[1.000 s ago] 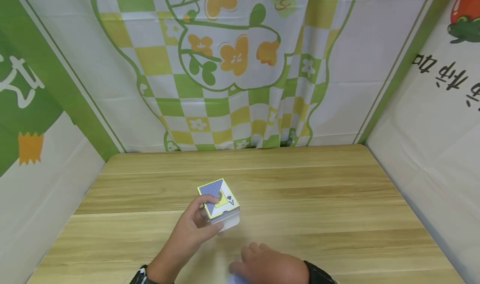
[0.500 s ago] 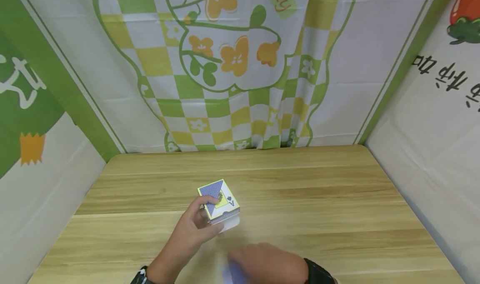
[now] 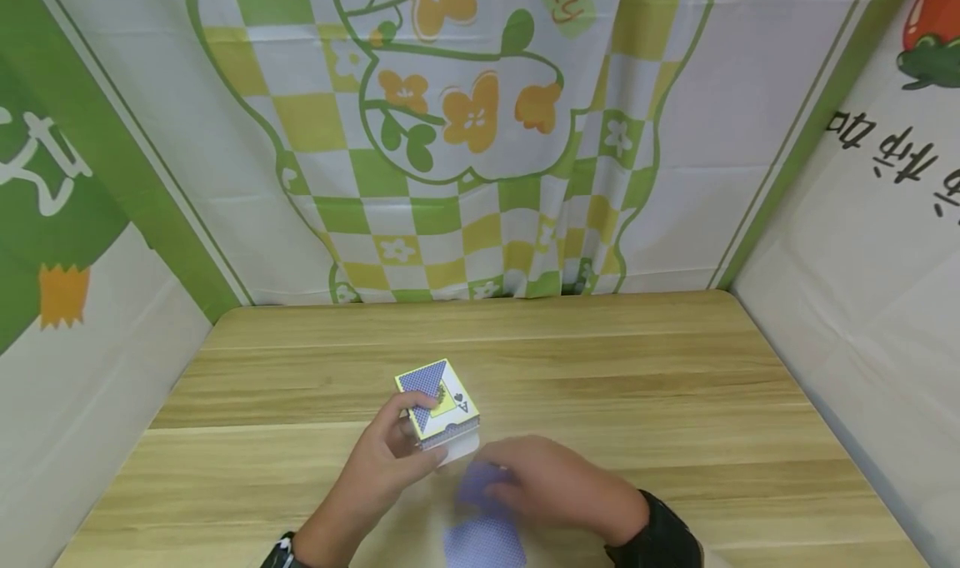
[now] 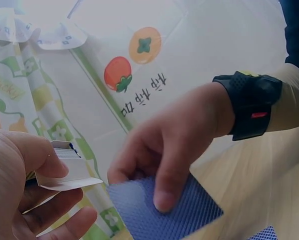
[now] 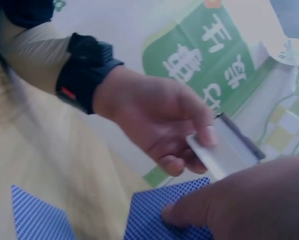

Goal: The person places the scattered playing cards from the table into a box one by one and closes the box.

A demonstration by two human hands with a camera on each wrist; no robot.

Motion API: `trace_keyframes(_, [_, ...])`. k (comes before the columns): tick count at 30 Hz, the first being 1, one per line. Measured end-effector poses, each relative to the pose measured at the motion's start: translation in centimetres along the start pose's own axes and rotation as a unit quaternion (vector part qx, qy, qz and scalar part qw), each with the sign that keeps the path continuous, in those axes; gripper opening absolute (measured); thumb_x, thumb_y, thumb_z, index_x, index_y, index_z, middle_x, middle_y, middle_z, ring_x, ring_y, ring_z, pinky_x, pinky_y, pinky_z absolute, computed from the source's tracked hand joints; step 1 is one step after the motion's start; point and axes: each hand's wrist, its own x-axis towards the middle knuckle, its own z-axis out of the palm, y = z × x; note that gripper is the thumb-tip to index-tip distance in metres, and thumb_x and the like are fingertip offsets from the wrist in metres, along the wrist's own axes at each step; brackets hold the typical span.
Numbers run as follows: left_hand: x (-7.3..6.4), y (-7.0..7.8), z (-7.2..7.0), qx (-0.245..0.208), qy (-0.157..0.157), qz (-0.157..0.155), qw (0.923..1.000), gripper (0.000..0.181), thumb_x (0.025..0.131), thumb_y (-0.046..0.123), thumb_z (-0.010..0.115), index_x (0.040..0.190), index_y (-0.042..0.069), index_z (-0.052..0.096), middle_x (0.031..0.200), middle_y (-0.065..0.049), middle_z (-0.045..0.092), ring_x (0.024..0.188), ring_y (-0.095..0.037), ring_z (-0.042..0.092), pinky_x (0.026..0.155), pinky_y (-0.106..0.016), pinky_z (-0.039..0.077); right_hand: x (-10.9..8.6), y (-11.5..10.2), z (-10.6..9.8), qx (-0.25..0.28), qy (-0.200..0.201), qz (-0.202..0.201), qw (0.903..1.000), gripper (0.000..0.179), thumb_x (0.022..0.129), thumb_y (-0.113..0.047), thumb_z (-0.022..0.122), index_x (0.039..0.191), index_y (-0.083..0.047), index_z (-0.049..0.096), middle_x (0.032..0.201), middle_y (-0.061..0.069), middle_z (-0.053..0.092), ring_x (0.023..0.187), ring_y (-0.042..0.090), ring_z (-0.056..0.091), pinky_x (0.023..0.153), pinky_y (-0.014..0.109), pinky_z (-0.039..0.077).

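Observation:
My left hand (image 3: pixel 378 455) grips a playing-card box (image 3: pixel 459 395) with an ace of spades on its face, over the middle of the table. Its flap (image 4: pixel 72 184) hangs open towards me, and edges of white cards show in the mouth in the left wrist view. Between thumb and fingers my right hand (image 3: pixel 547 476) pinches a blue-backed playing card (image 4: pixel 164 210), close to the box's open end; whether it is one card or a few, I cannot tell. Below it, another blue-backed card or stack (image 3: pixel 486 545) lies on the table near the front.
The wooden table (image 3: pixel 637 385) reaches back to a checked green and yellow curtain (image 3: pixel 465 218). White printed cloth walls (image 3: pixel 847 301) stand on both sides. Each wrist wears a dark strap (image 3: pixel 656 526).
My right hand has lifted forward from the front of the table towards the box, with a blue-backed playing card in it. Blue-backed cards now show on the table below. The left hand stays still.

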Motion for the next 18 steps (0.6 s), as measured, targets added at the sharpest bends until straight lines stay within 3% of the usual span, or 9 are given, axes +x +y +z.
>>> trace_keyframes(3, [0.0, 0.0, 0.0, -0.003, -0.009, 0.007, 0.9999, 0.05, 0.085, -0.005, 0.071, 0.127, 0.003, 0.045, 0.118, -0.027, 0.064, 0.1, -0.026, 0.068, 0.078, -0.039, 0.061, -0.3, -0.2, -0.6, 0.06, -0.005, 0.002, 0.9982, 0.017, 0.099, -0.023, 0.067, 0.116, -0.024, 0.068, 0.098, -0.019, 0.066, 0.086, -0.006, 0.059, 0.076, 0.018, 0.053])
trace_keyframes(7, [0.0, -0.1, -0.1, -0.007, -0.02, 0.022, 0.9996, 0.05, 0.086, -0.006, 0.07, 0.128, 0.003, 0.044, 0.116, -0.026, 0.064, 0.098, -0.025, 0.068, 0.077, -0.038, 0.061, -0.6, -0.8, -1.1, 0.156, -0.012, 0.02, 0.9874, 0.018, 0.1, -0.033, 0.064, 0.114, -0.022, 0.066, 0.088, -0.015, 0.066, 0.072, -0.002, 0.06, 0.062, 0.021, 0.055])
trace_keyframes(12, [0.1, 0.0, 0.0, 0.001, -0.013, 0.022, 0.9997, 0.05, 0.086, -0.006, 0.07, 0.128, 0.003, 0.044, 0.114, -0.023, 0.066, 0.098, -0.023, 0.068, 0.08, -0.032, 0.06, -0.8, -1.0, -1.3, 0.254, -0.012, 0.058, 0.9654, 0.019, 0.101, -0.035, 0.062, 0.115, -0.021, 0.062, 0.076, -0.006, 0.066, 0.052, 0.008, 0.059, 0.041, 0.032, 0.052])
trace_keyframes(18, [0.1, 0.1, 0.0, 0.014, -0.006, 0.024, 0.9996, 0.049, 0.087, -0.004, 0.07, 0.128, 0.003, 0.044, 0.114, -0.02, 0.067, 0.1, -0.022, 0.068, 0.083, -0.031, 0.058, -0.8, -0.5, -1.6, 0.344, -0.03, 0.069, 0.9361, 0.02, 0.102, -0.028, 0.06, 0.117, -0.015, 0.062, 0.077, 0.002, 0.07, 0.05, 0.013, 0.059, 0.041, 0.026, 0.046])
